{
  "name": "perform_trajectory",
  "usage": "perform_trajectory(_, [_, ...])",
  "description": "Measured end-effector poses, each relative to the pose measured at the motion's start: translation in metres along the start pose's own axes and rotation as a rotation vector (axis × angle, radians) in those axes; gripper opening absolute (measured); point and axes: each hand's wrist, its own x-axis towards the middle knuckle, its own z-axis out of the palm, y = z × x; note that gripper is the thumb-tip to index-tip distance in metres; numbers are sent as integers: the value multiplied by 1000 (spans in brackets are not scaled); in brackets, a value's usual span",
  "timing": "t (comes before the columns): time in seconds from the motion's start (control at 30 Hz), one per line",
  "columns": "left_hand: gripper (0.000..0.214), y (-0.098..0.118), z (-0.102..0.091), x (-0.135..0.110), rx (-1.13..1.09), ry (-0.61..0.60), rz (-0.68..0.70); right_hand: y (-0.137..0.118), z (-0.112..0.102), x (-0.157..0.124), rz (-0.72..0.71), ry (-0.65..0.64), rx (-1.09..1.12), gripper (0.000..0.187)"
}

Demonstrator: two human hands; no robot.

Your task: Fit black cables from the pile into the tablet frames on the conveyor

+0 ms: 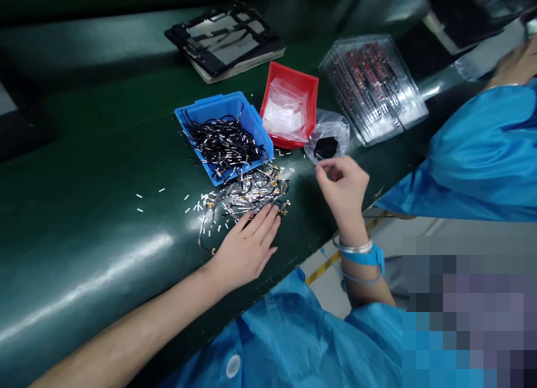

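The right hand (342, 189) pinches a thin black cable piece (319, 157) between thumb and forefinger, just in front of the small clear bag (329, 136) of dark parts. The left hand (247, 245) lies flat and open, grasping nothing, fingertips on the near edge of the loose pile of cables (247, 192) on the green worktop (84, 220). Beyond that pile sits the blue bin (251, 122), full of the same black cables; right of it the red bin (308, 89) holding a plastic bag, then a stack of clear trays (373, 86). The pinch looks slight: the piece could slip and vanish among the scattered white bits (187, 206). A sweep of the flat hand could also push cables off the worktop's near edge.
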Motion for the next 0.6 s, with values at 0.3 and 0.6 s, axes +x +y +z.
perform_trajectory(0.3, [49, 0, 1, -1, -8, -11, -2, -3, -4, -50, 254, -137, 128, 7])
perform_trajectory(0.6, [50, 4, -6, 4, -3, -33, 34, 5, -8, -50, -91, -147, 139, 11])
